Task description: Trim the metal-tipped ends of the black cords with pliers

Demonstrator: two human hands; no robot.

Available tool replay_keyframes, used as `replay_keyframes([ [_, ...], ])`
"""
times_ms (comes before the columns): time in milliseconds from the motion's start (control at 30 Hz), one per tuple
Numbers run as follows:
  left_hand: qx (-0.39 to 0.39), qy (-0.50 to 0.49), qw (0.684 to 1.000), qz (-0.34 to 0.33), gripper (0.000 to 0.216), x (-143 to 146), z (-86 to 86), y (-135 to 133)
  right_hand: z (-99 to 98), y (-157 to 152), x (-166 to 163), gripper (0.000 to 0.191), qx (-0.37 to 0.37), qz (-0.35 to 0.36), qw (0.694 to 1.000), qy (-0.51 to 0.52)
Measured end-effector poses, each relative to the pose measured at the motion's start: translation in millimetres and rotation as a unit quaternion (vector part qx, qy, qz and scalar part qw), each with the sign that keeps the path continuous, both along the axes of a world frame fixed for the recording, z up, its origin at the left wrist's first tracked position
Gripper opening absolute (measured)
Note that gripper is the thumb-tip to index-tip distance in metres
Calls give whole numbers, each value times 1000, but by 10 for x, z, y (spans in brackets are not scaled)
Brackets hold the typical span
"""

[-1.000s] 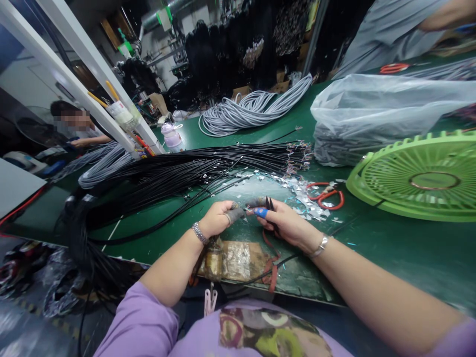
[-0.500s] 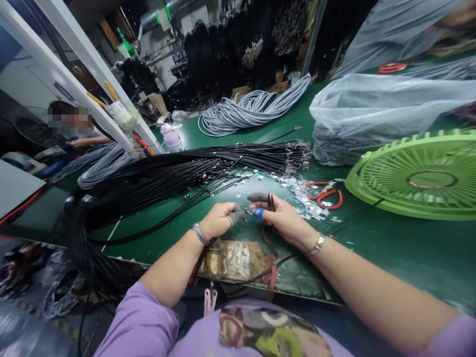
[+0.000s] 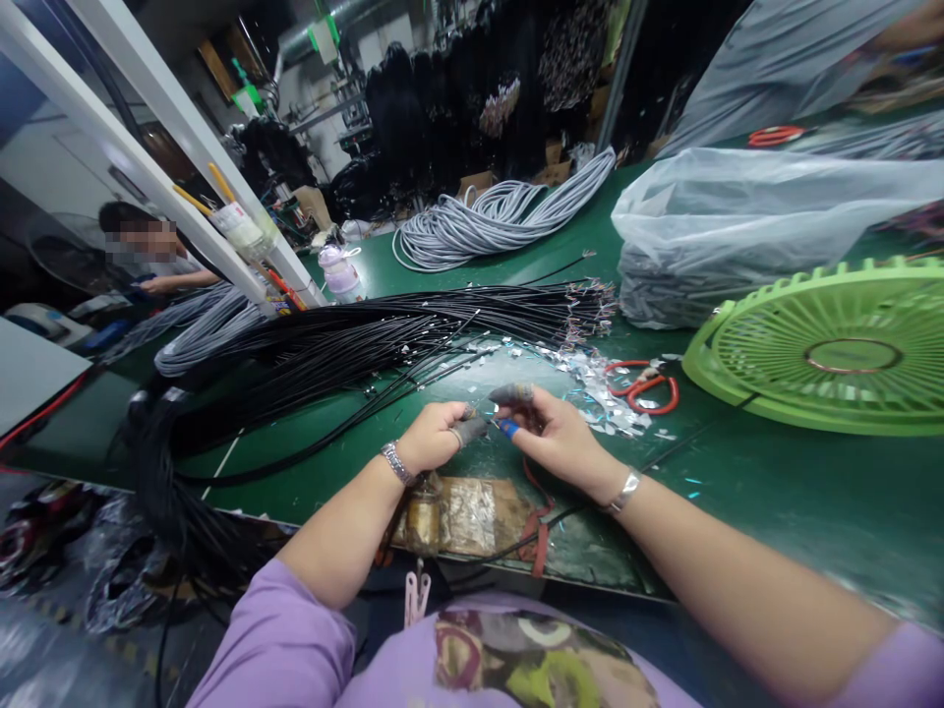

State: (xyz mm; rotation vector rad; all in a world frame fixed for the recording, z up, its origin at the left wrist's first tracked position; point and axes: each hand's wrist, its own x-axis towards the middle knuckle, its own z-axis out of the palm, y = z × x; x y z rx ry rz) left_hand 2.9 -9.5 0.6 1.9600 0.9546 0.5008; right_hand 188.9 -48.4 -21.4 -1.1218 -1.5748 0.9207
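My left hand (image 3: 439, 433), with grey finger covers, is closed in a pinch on thin wires (image 3: 490, 414) in front of my body. My right hand (image 3: 557, 438) faces it, thumb and forefinger closing on the same wires; a grey cover and a blue wrap show on its fingers. The dark two-pronged tool in the right hand is mostly hidden behind the fingers now. Just beyond both hands lies a bundle of black cables (image 3: 354, 339), its stripped ends (image 3: 590, 310) pointing right. Foil-like scraps (image 3: 616, 393) are scattered by those ends.
Red-handled scissors (image 3: 653, 388) lie right of the scraps, beside a green fan (image 3: 848, 349). Behind are a clear plastic bag (image 3: 737, 226) and coiled grey cable (image 3: 501, 221). A taped block (image 3: 472, 516) sits at the table's front edge. Another person (image 3: 158, 256) works at far left.
The right hand has turned, its forefinger coming over toward the left fingertips. The dark prongs that stood up between its fingers have dropped from sight. The left hand has stayed nearly still.
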Motion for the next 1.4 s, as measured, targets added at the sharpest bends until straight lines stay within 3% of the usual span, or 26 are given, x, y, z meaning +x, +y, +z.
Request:
replay_keyframes([
  [167,65,59,996,-8,29,3,-7,-24,79,-52,19,31,131,6,981,-146],
  [400,120,127,985,5,22,23,-23,-73,78,-76,-33,18,157,-1,964,-217],
  [567,62,51,996,37,21,16,-24,-31,79,-121,-55,12,140,21,978,-151],
  [700,8,-25,996,90,40,18,-2,-18,64,-73,8,19,47,-45,998,-7],
  [800,-13,-38,994,98,49,24,13,-30,28,-12,21,30,-15,-48,997,51],
  [1133,8,-32,996,80,51,40,13,-31,-34,-2,-28,43,-18,-2,999,40],
  [1400,15,-17,998,65,52,33,-1,-35,-73,22,-18,24,61,-15,997,-43],
])
